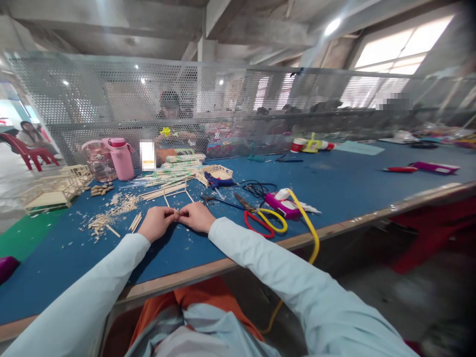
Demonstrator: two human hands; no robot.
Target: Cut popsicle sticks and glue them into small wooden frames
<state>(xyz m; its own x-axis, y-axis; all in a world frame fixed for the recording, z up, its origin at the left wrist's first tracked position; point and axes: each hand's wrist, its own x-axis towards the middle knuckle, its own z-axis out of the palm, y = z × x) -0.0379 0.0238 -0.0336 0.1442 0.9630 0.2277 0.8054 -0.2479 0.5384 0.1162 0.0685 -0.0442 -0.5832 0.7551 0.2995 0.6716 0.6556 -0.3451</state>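
Observation:
My left hand [158, 221] and my right hand [196, 215] meet over the blue table, fingertips closed together. Between them they pinch a small tan peanut-like piece [176, 212], mostly hidden by the fingers. Just beyond the fingers is a thin stick frame [174, 190], whose two legs reach toward my hands; whether the fingers touch it I cannot tell. A few short sticks [136, 222] lie left of my left hand, near a scatter of pale shell-like bits [111, 213]. Scissors [266, 218] with red and yellow handles lie right of my right hand.
Several peanuts [101, 189] lie near a pink bottle [121, 161]. Stick models [54, 191] stand at the left. Behind the hands are bundled sticks [173, 171], a tray-like stick piece [223, 172] and a blue glue gun [219, 181]. A yellow hose [310, 230] hangs over the edge.

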